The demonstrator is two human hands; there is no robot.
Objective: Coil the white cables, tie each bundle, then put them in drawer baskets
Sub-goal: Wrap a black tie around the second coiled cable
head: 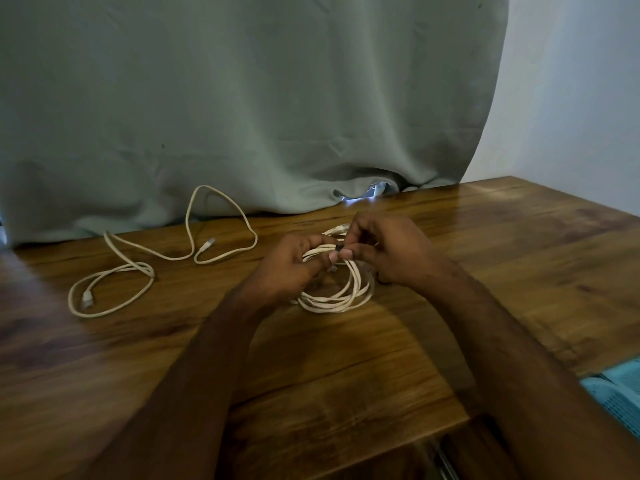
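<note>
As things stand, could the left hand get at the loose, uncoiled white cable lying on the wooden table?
Probably not yet: the left hand grips the coiled white cable bundle with the right hand. The bare wooden table leaves the way to the loose white cable free.

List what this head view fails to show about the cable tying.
- Black tie: too small and hidden by the fingertips to tell if fastened.
- Coiled cable: far side covered by left hand and right hand.
- Blue basket: cut off by the right edge.

A coiled white cable is lying on the wooden table, while a loose white cable is sprawling uncoiled to its left.
</note>
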